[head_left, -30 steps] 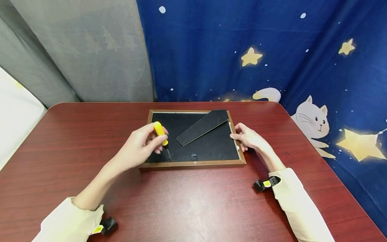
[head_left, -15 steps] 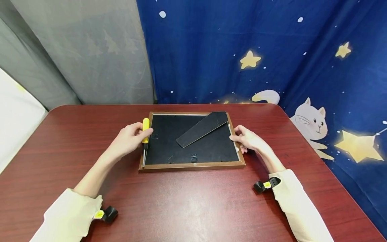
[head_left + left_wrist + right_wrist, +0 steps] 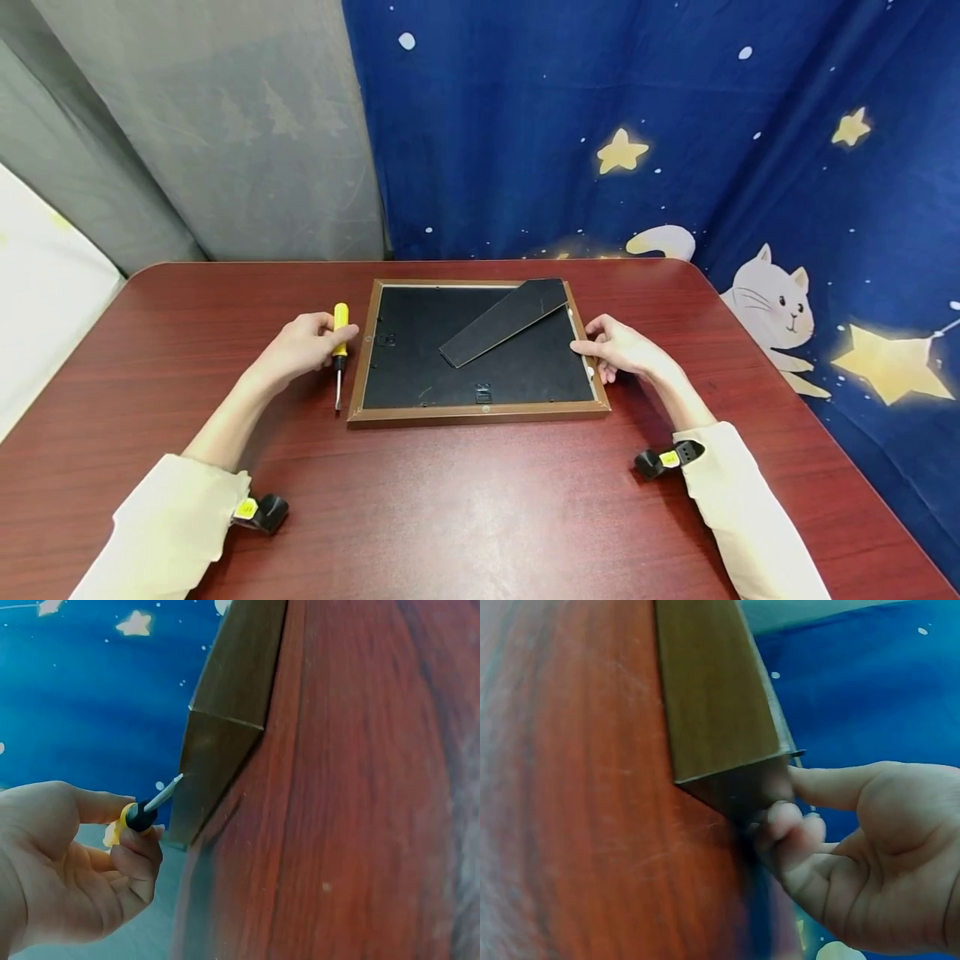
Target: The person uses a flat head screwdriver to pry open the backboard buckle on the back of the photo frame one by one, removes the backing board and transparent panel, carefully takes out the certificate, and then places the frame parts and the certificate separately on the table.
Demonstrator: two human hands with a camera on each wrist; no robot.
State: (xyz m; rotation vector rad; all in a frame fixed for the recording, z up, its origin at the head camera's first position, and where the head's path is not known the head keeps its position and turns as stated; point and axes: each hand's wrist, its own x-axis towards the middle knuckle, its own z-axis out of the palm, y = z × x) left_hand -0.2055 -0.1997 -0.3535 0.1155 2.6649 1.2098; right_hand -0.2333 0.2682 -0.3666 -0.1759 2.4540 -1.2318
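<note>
A brown wooden picture frame [image 3: 480, 411] lies face down on the table, showing its black backing board [image 3: 408, 354]. Across the board's upper right slants a black easel stand [image 3: 506, 323]. My left hand [image 3: 302, 343] pinches a screwdriver [image 3: 341, 318] by its yellow handle between thumb and fingers, just left of the frame and apart from it. Its metal shaft points down towards me, and in the left wrist view the shaft [image 3: 163, 793] shows beside the frame's side. With thumb on top and fingers against the outer side, my right hand [image 3: 621, 346] grips the frame's right edge.
The reddish-brown table [image 3: 465, 500] has rounded far corners. A blue curtain [image 3: 510, 125] with stars and a cat hangs behind it, next to a grey curtain [image 3: 247, 150]. Small metal hangers [image 3: 483, 392] sit on the backing board.
My left hand has carried the screwdriver leftward, from over the backing board's lower left, past the frame's left edge to beside it. The right hand stays on the frame's right edge.
</note>
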